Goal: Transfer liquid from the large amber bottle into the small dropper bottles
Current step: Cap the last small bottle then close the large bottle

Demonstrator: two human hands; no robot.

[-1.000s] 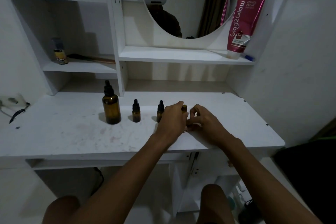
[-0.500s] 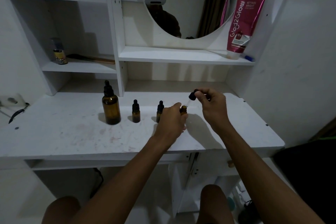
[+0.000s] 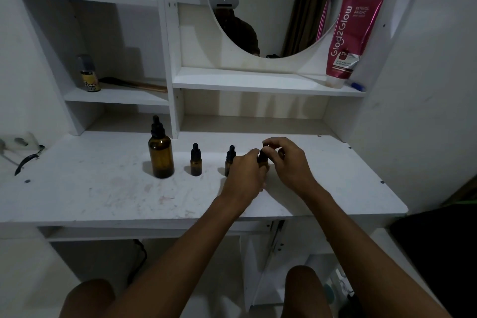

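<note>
The large amber bottle (image 3: pixel 160 154) with a black dropper cap stands on the white table (image 3: pixel 103 196), left of centre. Two small capped dropper bottles stand to its right: one (image 3: pixel 196 161) free, the second (image 3: pixel 229 160) partly behind my left hand (image 3: pixel 246 173). My left hand grips a third small bottle, almost wholly hidden by the fingers. My right hand (image 3: pixel 286 160) pinches that bottle's black dropper cap (image 3: pixel 262 155) at the bottle's top.
A pink tube (image 3: pixel 351 39) leans on the shelf at the back right. A small can (image 3: pixel 89 75) and a dark-handled tool lie on the left shelf. A round mirror hangs above. Pliers (image 3: pixel 28 159) lie at the table's left edge.
My right hand, which held the dropper cap lifted above and right of the bottle half a second ago, has come back down so the cap sits at the bottle's top.
</note>
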